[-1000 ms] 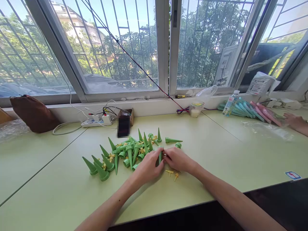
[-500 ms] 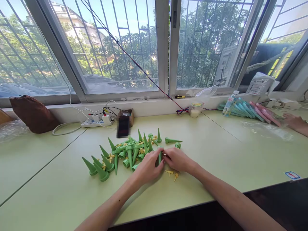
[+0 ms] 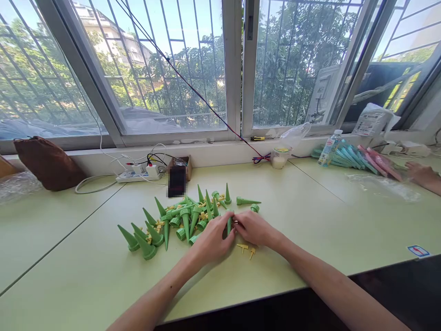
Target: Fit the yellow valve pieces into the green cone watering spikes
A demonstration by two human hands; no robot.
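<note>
My left hand (image 3: pixel 214 236) is closed round a green plastic spike (image 3: pixel 229 225) near the middle of the table. Beside it, my right hand (image 3: pixel 253 226) has its fingers pinched together against the spike's right side; whatever small thing they hold is hidden. Two yellow valve pieces (image 3: pixel 242 248) lie just below the right hand. Left of and behind my hands spreads a heap of green spikes (image 3: pixel 185 220) mixed with yellow pieces, some standing point up. One green spike (image 3: pixel 248 201) lies on its side behind the right hand, near a short green cap (image 3: pixel 255 208).
Along the windowsill are a brown bag (image 3: pixel 48 163), a power strip (image 3: pixel 138 174), a small cardboard box (image 3: pixel 188 168), a plastic cup (image 3: pixel 279 157) and a bottle (image 3: pixel 330 148). Another person's hand (image 3: pixel 422 175) is at the far right by pink packets (image 3: pixel 381 163).
</note>
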